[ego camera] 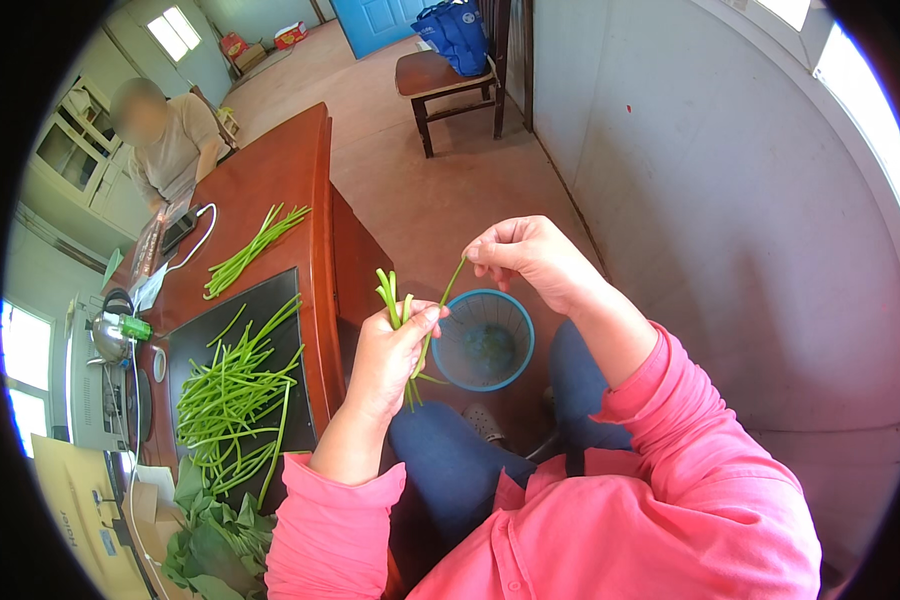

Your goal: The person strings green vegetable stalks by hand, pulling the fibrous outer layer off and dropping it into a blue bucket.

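Observation:
In my left hand (405, 341) is a small bunch of green stems (391, 296), upright, with thin ends hanging below the fist. The thumb and fingertips of my right hand (529, 259) pinch the upper end of one stem (451, 283), whose lower part runs into my left hand. Below both hands a blue-rimmed mesh basket (529, 337) stands on the floor, with something greenish at its bottom. A loose heap of green stems (232, 405) lies on a black panel on the desk to the left. A smaller, aligned bundle of stems (255, 251) rests farther back on the wood.
The wooden desk (311, 165) runs along my left, bearing a phone (180, 229) with a white cable and a metal kettle (112, 334). Leafy greens (221, 544) lie at lower left. A person (176, 139) sits beyond the desk. A chair (439, 71) holds a blue bag (457, 34).

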`<state>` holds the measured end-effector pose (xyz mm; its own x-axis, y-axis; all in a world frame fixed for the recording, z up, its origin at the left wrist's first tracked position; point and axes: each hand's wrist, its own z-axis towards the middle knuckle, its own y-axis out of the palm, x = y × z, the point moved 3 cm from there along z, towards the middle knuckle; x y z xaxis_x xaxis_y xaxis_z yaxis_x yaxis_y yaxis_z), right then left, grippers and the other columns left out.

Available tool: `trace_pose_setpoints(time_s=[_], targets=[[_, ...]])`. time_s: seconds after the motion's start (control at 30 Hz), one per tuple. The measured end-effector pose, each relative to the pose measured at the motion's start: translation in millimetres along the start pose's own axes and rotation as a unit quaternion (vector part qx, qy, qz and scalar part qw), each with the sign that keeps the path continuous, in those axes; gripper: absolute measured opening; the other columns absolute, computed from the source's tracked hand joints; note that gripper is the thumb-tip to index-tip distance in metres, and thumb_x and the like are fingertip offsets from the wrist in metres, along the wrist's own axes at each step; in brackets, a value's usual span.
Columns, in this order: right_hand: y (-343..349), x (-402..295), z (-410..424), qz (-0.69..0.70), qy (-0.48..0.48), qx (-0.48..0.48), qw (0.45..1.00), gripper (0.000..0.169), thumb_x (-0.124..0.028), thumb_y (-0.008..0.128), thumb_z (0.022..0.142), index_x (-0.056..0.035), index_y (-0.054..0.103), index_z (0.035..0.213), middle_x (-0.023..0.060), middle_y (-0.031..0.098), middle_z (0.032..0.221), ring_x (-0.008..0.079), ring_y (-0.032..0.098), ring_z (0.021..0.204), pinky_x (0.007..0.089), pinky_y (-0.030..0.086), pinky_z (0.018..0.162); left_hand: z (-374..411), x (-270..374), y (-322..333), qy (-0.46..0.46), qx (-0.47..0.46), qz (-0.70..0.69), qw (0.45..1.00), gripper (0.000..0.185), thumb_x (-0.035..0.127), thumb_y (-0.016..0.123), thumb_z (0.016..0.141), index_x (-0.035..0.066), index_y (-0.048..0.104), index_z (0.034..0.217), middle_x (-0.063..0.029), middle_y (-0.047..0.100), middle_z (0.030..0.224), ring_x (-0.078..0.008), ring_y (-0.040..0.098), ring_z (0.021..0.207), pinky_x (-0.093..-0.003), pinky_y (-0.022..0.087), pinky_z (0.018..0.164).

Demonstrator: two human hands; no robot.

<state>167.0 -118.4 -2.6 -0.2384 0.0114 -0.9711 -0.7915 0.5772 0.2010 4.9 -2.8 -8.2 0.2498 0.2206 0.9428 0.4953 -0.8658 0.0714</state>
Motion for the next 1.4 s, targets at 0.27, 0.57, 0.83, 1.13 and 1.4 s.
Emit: trace_pose_setpoints(time_s=[0.27, 0.57, 0.83, 1.13, 1.4], targets=[[3.8, 10.2, -0.4, 0.097, 0.034, -0.009, 0.995, 0.013, -0.013, 0.065, 0.082, 0.0007, 0.064, 0.081, 0.0041, 0.061, 0.071, 0.0094, 0.052, 0.061, 0.0237, 0.044, 0.057, 1.1, -2.0, -0.8, 0.003, -0.008, -0.001, 1.000, 0.020, 0.019, 0.060, 0.090, 0.000, 0.064, 0.094, 0.0025, 0.053, 0.068, -0.0019, 0.035, 0.046, -0.0188, 0.026, 0.043], [20.2, 22.5, 0.0, 0.308, 0.090, -0.076, 0.944, 0.010, -0.009, 0.060, 0.086, 0.0011, 0.060, 0.083, 0.0046, 0.055, 0.075, 0.0120, 0.049, 0.066, 0.0257, 0.042, 0.060, 1.8, -3.4, 0.9, 0.013, -0.016, -0.027, 0.999, 0.019, 0.018, 0.066, 0.087, 0.000, 0.063, 0.091, 0.0005, 0.055, 0.069, -0.0021, 0.037, 0.047, -0.0182, 0.026, 0.042], [28.7, 36.7, -3.6, 0.239, 0.112, -0.083, 0.961, 0.012, -0.009, 0.060, 0.086, 0.0021, 0.063, 0.084, 0.0047, 0.058, 0.076, 0.0111, 0.052, 0.066, 0.0254, 0.043, 0.060, 3.4, -1.8, -2.5, 0.028, 0.009, -0.045, 0.999, 0.015, 0.017, 0.063, 0.088, 0.002, 0.062, 0.090, -0.0006, 0.057, 0.072, -0.0023, 0.037, 0.049, -0.0176, 0.029, 0.043], [31.3, 43.8, -18.1, 0.133, 0.142, -0.076, 0.978, 0.014, -0.013, 0.065, 0.082, 0.0004, 0.062, 0.077, 0.0046, 0.058, 0.070, 0.0117, 0.051, 0.057, 0.0235, 0.043, 0.055, 3.3, -0.4, -4.8, 0.062, 0.048, -0.061, 0.995, 0.018, 0.019, 0.064, 0.088, 0.001, 0.063, 0.093, -0.0016, 0.059, 0.074, -0.0029, 0.039, 0.051, -0.0183, 0.030, 0.045], [17.3, 45.8, -26.4, 0.123, 0.145, -0.065, 0.980, 0.015, -0.012, 0.065, 0.081, 0.0024, 0.063, 0.081, 0.0045, 0.058, 0.071, 0.0112, 0.052, 0.060, 0.0229, 0.043, 0.056, 3.1, 4.3, -9.6, 0.105, 0.095, -0.071, 0.987, 0.022, 0.021, 0.061, 0.091, 0.001, 0.061, 0.098, -0.0029, 0.059, 0.082, -0.0029, 0.038, 0.051, -0.0184, 0.030, 0.045]])
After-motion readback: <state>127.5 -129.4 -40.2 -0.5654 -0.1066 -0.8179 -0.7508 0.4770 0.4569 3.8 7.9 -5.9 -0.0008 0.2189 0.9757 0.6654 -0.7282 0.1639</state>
